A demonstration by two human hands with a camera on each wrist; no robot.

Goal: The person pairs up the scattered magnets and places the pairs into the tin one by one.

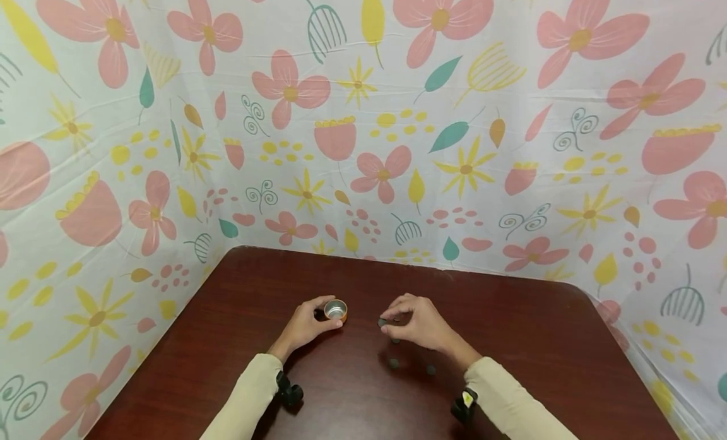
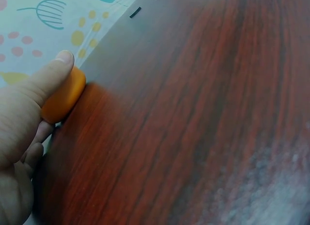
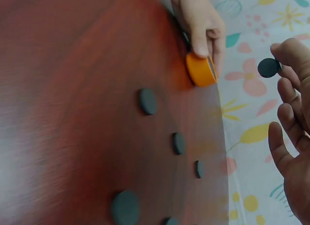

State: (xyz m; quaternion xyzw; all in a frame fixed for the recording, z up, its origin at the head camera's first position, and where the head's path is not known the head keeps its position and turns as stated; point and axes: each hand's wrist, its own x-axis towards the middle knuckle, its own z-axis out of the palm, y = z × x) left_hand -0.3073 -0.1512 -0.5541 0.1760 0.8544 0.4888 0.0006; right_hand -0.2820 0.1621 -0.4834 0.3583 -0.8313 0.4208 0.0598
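My left hand grips a small round orange tin with a silvery inside, its mouth facing up on the dark table. In the left wrist view the thumb presses along the side of the orange tin. To the right, my right hand pinches a thin dark disc between thumb and fingertips, above the table and apart from the tin. The other fingers of that hand curve loosely. Below it lie several more dark discs, partly hidden by the hand in the head view.
The reddish-brown wooden table ends at a far edge in front of a white cloth printed with flowers and leaves. Black cameras are strapped to both wrists over pale sleeves.
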